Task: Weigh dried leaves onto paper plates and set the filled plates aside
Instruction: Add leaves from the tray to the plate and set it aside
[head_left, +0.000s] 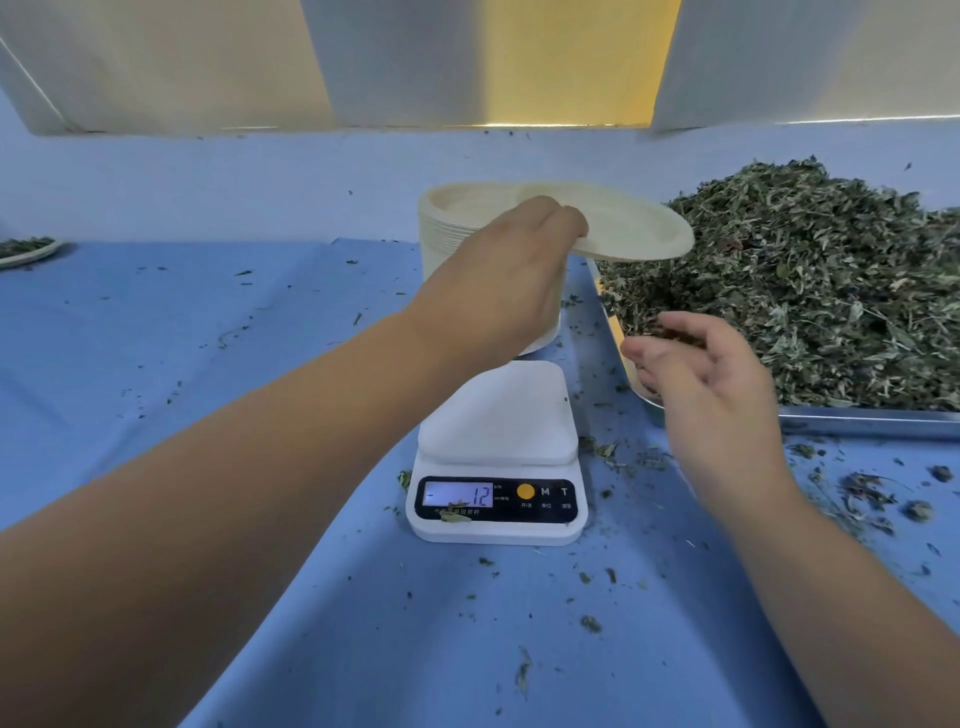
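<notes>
Currently left hand (511, 278) grips one paper plate (639, 228) just above the plate stack (441, 234); right hand (701, 374) is relaxed, fingers loose, at the tray (872, 421) edge beside the dried leaves (831, 291); scale (498, 431) reads -12.

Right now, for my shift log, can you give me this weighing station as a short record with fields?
left hand: grips one paper plate by its rim, above the plate stack
right hand: open, at the tray corner beside the dried leaves
scale: platform bare, display shows 12 with a minus sign
filled plate: far left on the blue cloth
</notes>
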